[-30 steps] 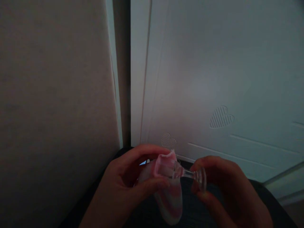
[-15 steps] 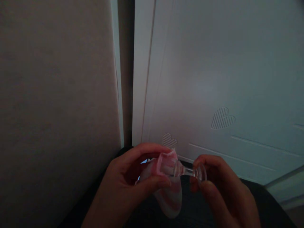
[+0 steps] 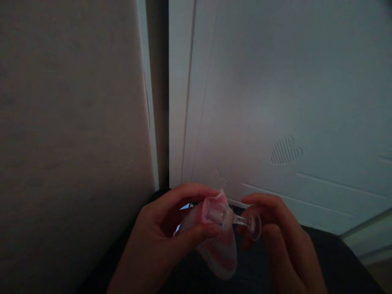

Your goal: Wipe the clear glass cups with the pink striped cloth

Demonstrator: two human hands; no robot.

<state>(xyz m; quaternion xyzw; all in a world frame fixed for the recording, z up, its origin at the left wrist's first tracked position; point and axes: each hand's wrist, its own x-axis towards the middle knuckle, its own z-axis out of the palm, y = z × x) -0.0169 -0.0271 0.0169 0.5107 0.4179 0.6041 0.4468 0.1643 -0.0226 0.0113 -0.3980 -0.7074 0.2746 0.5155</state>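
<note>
Holding pink cloth (image 3: pixel 222 253) partly around a glass (image 3: pixel 228 217), the left grip (image 3: pixel 157 232) is closed; the foot (image 3: pixel 254 227), beside the half-open right grip (image 3: pixel 283 239), stays uncovered, contact unclear.

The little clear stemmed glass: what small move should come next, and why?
Perhaps the right hand should close gently on the foot of the clear stemmed glass, to steady it. The left hand pinches the pink-and-white cloth near the bowl, while the right hand curls by the foot; whether it grips there is hard to tell.
</note>
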